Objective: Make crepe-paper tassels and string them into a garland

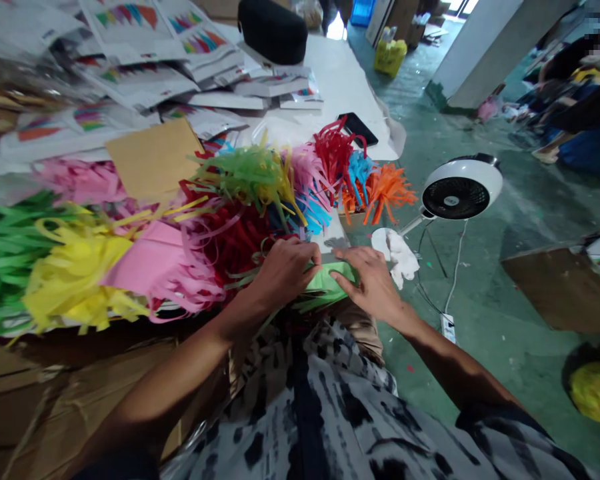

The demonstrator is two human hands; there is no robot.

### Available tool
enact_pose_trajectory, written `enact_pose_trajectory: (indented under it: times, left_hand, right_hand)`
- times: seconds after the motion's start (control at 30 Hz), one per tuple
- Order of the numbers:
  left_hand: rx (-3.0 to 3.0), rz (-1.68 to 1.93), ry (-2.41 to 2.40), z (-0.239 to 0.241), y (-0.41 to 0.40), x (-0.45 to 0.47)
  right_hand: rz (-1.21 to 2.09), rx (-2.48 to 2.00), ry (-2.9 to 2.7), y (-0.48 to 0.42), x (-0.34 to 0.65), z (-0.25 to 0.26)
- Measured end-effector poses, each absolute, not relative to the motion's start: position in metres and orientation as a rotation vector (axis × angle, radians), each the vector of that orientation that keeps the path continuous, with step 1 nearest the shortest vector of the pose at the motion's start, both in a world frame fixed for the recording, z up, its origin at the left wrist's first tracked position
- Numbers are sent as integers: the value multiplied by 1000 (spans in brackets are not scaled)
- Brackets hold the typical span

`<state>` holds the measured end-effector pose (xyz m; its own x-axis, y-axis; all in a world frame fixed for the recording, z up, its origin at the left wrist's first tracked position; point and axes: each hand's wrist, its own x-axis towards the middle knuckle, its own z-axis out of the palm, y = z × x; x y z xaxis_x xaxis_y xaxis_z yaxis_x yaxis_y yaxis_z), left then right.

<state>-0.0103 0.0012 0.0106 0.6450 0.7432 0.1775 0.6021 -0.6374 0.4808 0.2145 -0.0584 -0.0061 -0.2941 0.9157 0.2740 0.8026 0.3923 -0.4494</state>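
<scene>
Light-green paper (325,285) lies between our two hands, close in front of the body and beside the near corner of the table (330,73); what supports it from below is hidden from us. Our left hand (289,265) bends its fingers toward the thumb at the paper's left end, but whether they truly pinch it we cannot tell. Our right hand (373,283) is unclenched: its thumb lies on the paper and its fingers reach toward the far edge, spread apart from that thumb. We judge the step in hand to be the arranging or flattening of this one piece; the next move would call for the left end to be steadied while the right fingers smooth lightly, since thin paper creases and tears easily. Farther out, fringed bundles crowd the table: dark red (237,243) just beside the left hand, then pink (153,263), yellow (80,267) and green (10,260), with orange (390,190) at the right end. Behind them we find a tan card (153,160), printed packets (130,27) and a black phone (359,129); a fan (463,190) stands to the right.
</scene>
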Motion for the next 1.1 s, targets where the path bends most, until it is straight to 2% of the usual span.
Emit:
enact_pose_trajectory:
  times: [0.23,0.4,0.63,1.1]
  left_hand:
    - [1863,542,814,23,16,-18]
    - [1529,268,760,30,31,-26]
    - [1455,234,770,38,31,-29]
    - [1542,332,797,22,31,-30]
  right_hand:
    - [959,-1379,-1758,-46,218,5]
    - [1280,-1311,-1583,-44,218,12]
    - [1266,-1307,-1587,-40,218,15]
    - [1181,-1371,-1734,-36,226,4]
